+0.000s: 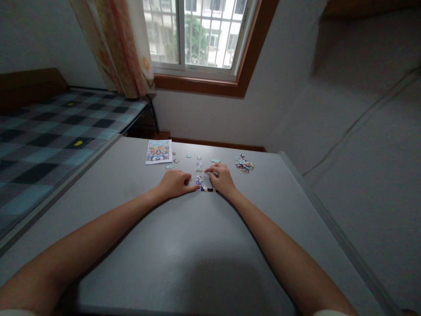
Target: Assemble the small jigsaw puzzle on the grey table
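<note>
A: Your left hand (176, 183) rests on the grey table (184, 254), about the middle and towards the far side. Its fingers are curled in together, and the forefinger tip sits at the left end of the row of joined puzzle pieces (207, 189). I see nothing held inside it.

B: Your right hand (222, 177) is just to the right of it. It lies palm down, with the heel by the right end of that same row and the thumb pointing left. Whether those fingers pinch a piece I cannot tell, because the hand covers what is under it.

A: The row lies flat between your two hands, on their near side. A small cluster of pieces (199, 180) sits just beyond it in the gap between your hands.

B: Further off and to the right you have a pile of loose pieces (244, 165), clear of your right hand. A few single pieces (199, 166) are scattered on the far side of your hands.

A: To the far left of those lies the picture card (159, 151), flat on the table and well apart from your left hand.

B: Left of the table stands a bed with a checked cover (49, 140). Beyond, there is a window (197, 35) with a curtain (115, 48) drawn to its left.
</note>
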